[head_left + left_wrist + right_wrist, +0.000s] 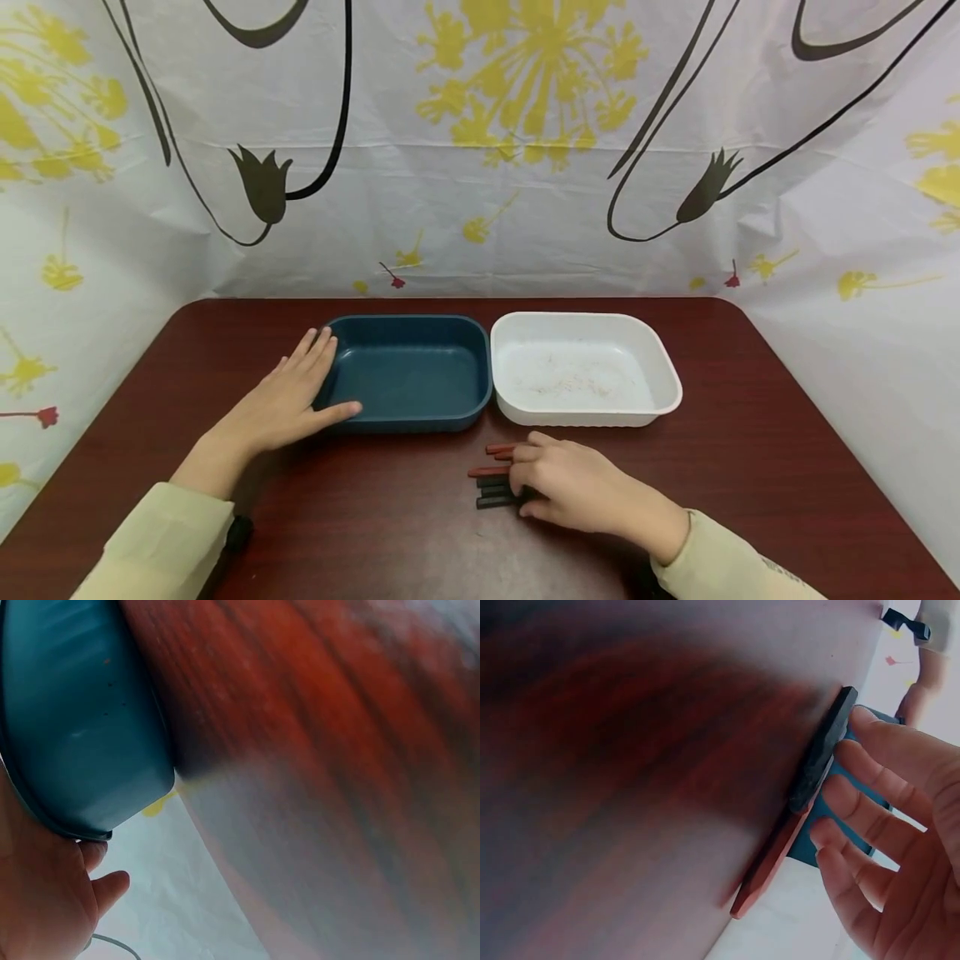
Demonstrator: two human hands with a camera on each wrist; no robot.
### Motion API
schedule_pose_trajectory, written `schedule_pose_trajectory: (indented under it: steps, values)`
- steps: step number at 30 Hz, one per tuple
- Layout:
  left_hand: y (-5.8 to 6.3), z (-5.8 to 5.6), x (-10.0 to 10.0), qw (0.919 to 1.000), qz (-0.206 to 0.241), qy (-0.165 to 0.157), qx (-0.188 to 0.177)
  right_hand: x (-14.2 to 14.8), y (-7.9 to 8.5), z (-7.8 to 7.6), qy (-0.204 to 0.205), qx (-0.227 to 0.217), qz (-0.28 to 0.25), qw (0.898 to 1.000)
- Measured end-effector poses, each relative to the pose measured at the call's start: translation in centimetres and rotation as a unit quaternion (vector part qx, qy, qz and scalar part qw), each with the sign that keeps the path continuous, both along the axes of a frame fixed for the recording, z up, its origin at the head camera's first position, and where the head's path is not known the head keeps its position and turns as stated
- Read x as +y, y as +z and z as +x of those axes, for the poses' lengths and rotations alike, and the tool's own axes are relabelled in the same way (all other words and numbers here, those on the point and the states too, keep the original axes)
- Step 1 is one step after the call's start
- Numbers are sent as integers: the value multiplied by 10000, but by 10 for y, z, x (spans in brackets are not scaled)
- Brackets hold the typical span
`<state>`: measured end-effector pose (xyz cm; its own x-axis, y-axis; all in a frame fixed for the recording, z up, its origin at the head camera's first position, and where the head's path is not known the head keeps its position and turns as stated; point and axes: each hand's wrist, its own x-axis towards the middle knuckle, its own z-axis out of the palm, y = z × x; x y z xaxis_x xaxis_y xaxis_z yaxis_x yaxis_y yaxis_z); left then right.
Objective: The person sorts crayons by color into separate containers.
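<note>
Bunched on the surface point(375, 517), the red sticks point(487, 472) and dark sticks point(491, 502) run partly beneath the person's right hand point(566, 479), whose fingers are bent and slightly apart; whether they pinch any, I can't tell. To lift one cleanly, I'd draw it clear of its crowded neighbours first. Beyond, the left hand point(288, 404) spreads its fingers over the left rim of the blue dish point(408, 423); beside that, the white dish point(577, 418) raises a wall against any low reach forward.
</note>
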<state>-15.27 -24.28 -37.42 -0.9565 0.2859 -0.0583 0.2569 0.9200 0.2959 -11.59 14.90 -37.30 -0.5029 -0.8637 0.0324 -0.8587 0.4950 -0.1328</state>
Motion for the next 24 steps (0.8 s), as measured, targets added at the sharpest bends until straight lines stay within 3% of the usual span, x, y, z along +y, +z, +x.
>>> schedule_pose_trajectory:
  steps: [11, 24]
  values:
    - [-1, 0, -2, 10000, 9, 12, -29, -2, 0, 0, -376, -104, 341, 9987]
    - [-3, -2, -1, 10000, -26, 23, -32, 1, -4, -3, -347, -134, -16, 9993]
